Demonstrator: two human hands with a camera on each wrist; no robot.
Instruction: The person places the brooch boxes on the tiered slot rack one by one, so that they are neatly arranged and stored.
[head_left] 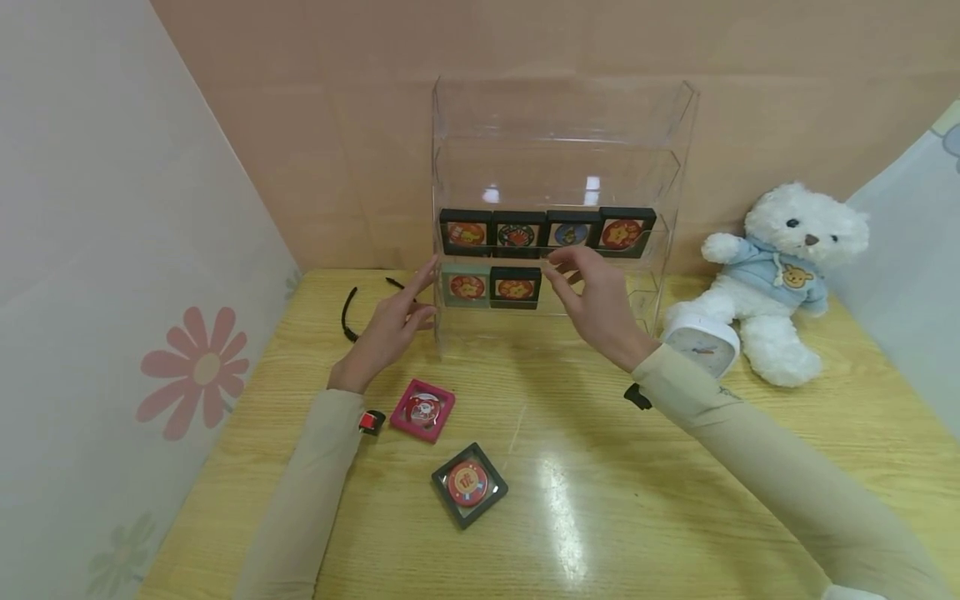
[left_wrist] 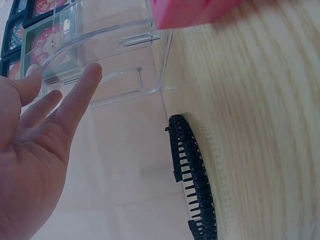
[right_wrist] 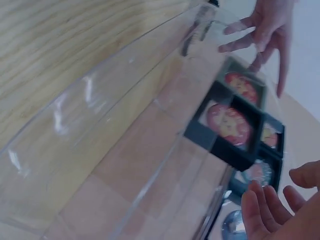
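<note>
A clear acrylic rack stands against the wall, with four black-framed badges in one row. Below them sit a pale green frame and a black frame, each around a red round badge. My left hand has its fingertips at the rack's left side; in the left wrist view the fingers are extended and spread. Just right of the lower black frame is my right hand, thumb and fingers apart with nothing between them. In the right wrist view that hand is bent but loose, beside the frames.
On the table lie a pink frame and a dark grey frame, each with a red badge. A black toothed hair band lies left of the rack. To the right are a white clock and a white teddy bear.
</note>
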